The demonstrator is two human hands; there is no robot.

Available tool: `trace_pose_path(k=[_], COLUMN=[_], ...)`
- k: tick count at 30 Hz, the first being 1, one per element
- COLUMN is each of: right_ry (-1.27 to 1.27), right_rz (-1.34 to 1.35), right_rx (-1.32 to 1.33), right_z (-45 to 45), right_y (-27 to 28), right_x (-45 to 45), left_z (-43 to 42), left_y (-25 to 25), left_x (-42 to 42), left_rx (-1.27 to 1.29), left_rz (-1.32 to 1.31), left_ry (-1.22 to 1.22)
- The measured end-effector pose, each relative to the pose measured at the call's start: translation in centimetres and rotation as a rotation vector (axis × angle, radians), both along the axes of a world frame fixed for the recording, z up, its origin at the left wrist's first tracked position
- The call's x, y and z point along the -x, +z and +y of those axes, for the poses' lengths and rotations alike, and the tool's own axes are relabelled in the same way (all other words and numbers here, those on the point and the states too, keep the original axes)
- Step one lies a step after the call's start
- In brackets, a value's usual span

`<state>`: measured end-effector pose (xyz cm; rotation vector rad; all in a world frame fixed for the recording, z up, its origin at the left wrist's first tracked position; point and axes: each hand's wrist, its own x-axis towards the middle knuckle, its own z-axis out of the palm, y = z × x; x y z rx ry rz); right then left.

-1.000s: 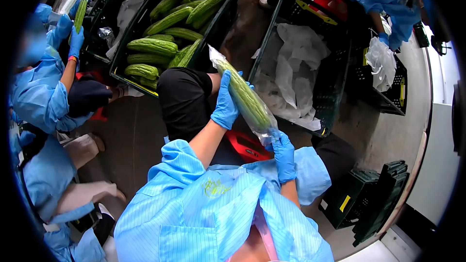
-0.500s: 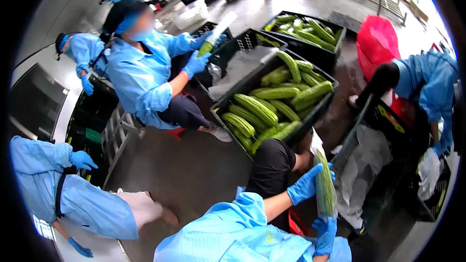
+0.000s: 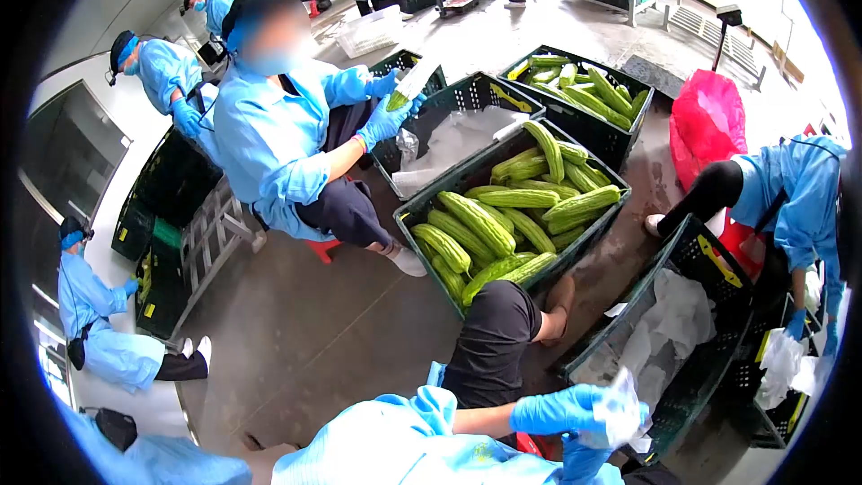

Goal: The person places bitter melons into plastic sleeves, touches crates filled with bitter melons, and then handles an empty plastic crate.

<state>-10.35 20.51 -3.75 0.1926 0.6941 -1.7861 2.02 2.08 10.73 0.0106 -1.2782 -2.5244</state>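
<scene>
In the lower right of the head view, my gloved left hand (image 3: 558,409) is closed around a crumpled, translucent plastic bag (image 3: 620,413). My gloved right hand (image 3: 585,460) sits just below, its fingers partly hidden, and seems closed on the lower part of the same bag. No gourd shows between my hands; whether the bag holds one I cannot tell. Ahead of my bent knee stands a dark crate (image 3: 588,232) heaped with green ridged bitter gourds (image 3: 479,223). Right beside my hands is another crate (image 3: 611,328), which holds loose translucent plastic sheets (image 3: 669,319).
A co-worker (image 3: 278,139) seated across from me holds a wrapped gourd (image 3: 409,88). Another person (image 3: 781,207) bends over plastic at right. Behind the gourds are a lined crate (image 3: 431,175), a second gourd crate (image 3: 620,139) and a pink bag (image 3: 708,126).
The wrapped bitter gourd held upright between my hands is no longer visible; a crumpled bag shows there instead. My left hand has lowered. The co-worker's wrapped gourd is lower.
</scene>
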Motion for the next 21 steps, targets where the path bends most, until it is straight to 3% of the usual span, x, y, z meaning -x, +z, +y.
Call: trace_pose_path(k=[1, 2, 5, 7, 21], right_ry=[-0.002, 0.009, 0.022, 0.033, 0.069], right_rz=[-0.011, -0.018, -0.046, -0.05, -0.103], right_rx=[-0.009, -0.018, -0.045, -0.064, -0.059], right_z=[-0.4, -0.6, -1.3, -1.7, -2.3], right_y=[0.3, 0.5, 0.5, 0.7, 0.5], right_x=[-0.2, -0.2, -0.6, -0.8, -1.1], left_z=[1.4, 1.4, 5.0, 7.1, 7.3], left_y=[-1.5, 1.6, -0.3, -0.9, 2.7], left_x=[0.3, 0.2, 2.1, 2.0, 2.5], left_rx=[-0.076, -0.051, 0.093, 0.021, 0.038], left_rz=[-0.028, -0.017, 0.16, 0.222, 0.218], left_ry=[-0.051, -0.1, 0.052, 0.031, 0.071])
